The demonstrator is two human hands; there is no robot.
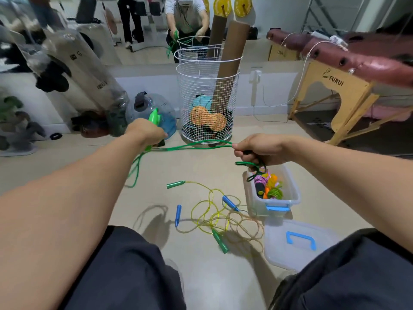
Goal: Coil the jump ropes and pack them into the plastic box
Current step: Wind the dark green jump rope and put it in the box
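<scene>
My left hand (pixel 146 133) grips the bright green handles of a green jump rope (pixel 194 147), whose cord stretches across to my right hand (pixel 257 148). My right hand pinches that cord, and a short loop of it hangs below the fingers over the plastic box (pixel 292 193). More cord droops from my left hand to the floor. The clear box with a blue latch holds several coiled ropes in pink, orange and green. On the floor in front of my knees lie a yellow rope with green handles (pixel 207 204) and a tan rope with blue handles (pixel 245 227), tangled together.
The box lid (pixel 297 242) with a blue handle lies on the floor at the right. A white wire basket (pixel 207 104) with balls and cardboard tubes stands ahead. A water jug (pixel 152 115) sits behind my left hand. A folding table (pixel 335 90) is at the right.
</scene>
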